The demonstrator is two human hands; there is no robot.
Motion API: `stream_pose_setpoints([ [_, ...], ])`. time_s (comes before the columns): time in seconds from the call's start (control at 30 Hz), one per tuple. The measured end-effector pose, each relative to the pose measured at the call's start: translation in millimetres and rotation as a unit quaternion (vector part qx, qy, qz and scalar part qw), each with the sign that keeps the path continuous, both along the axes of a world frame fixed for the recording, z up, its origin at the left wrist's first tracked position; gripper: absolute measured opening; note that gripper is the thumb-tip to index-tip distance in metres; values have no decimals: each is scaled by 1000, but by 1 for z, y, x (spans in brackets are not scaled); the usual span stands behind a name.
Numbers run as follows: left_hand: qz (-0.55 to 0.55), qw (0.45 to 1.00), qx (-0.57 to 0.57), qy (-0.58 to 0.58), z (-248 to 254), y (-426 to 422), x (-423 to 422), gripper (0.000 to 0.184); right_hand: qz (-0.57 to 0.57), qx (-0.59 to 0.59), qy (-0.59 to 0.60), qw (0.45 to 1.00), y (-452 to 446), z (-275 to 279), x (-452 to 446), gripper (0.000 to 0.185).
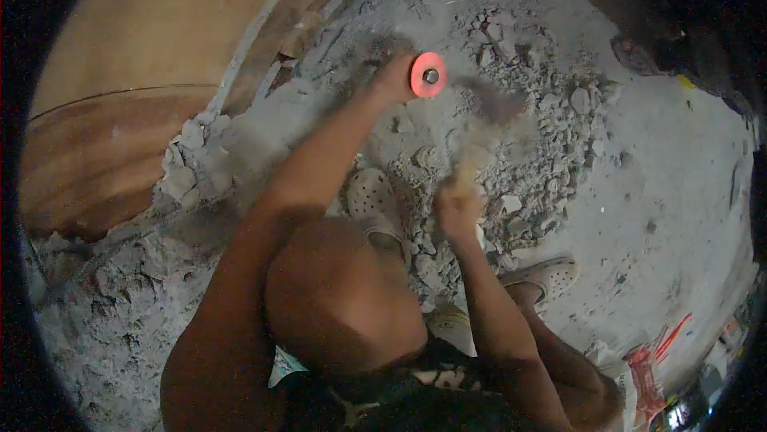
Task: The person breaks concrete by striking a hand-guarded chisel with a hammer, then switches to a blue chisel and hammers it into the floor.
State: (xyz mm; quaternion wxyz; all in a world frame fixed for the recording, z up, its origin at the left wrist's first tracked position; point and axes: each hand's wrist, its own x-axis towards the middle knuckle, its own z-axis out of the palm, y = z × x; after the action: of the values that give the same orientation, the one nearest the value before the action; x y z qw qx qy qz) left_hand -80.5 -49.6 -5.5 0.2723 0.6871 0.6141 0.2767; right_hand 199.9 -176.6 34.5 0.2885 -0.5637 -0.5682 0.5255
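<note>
My left hand (394, 79) is closed around a chisel (431, 77) with a round pink-red hand guard; its metal striking end faces up toward me. The chisel's lower end is hidden beneath the guard and hand. In my right hand (458, 207) is the pale handle of a hammer (497, 101). The hammer's dark head is smeared by motion, to the right of the guard and apart from it. Broken grey rubble (551, 124) lies beneath and around both hands.
A curved wooden panel (152, 41) stands at the upper left, with broken chunks (182, 172) along its edge. My feet wear perforated clogs (374, 200) amid the debris. Smooth grey floor (663, 184) extends to the right. Red and white plastic packaging (643, 380) lies at the lower right.
</note>
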Motion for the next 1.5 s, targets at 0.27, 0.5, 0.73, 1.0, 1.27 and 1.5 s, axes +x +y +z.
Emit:
stream_pose_setpoints([
  [0.27, -43, 988, 12, 148, 26, -19, 40, 31, -25, -41, 26, 999, -32, -72, 37, 20],
  [0.5, -45, 992, 18, 117, 41, 2, 44, 21, -111, 91, 119, 982, 53, 8, 51, 18],
  [0.73, -61, 990, 50, 117, 5, -1, 21, 25, -152, -105, 220, 958, 61, 81, 55, 39],
  [1.0, 69, 992, 100, -20, 33, 2, 5, 39, -80, -10, 499, 863, 42, 109, -12, 55],
  [1.27, 46, 983, 165, 60, 19, -1, -3, 30, -8, -102, 51, 993, 36, 44, -13, 34],
  [1.5, 134, 981, 138, 6, 30, 3, 15, 30, -103, -110, 592, 792, 77, 167, 15, 62],
])
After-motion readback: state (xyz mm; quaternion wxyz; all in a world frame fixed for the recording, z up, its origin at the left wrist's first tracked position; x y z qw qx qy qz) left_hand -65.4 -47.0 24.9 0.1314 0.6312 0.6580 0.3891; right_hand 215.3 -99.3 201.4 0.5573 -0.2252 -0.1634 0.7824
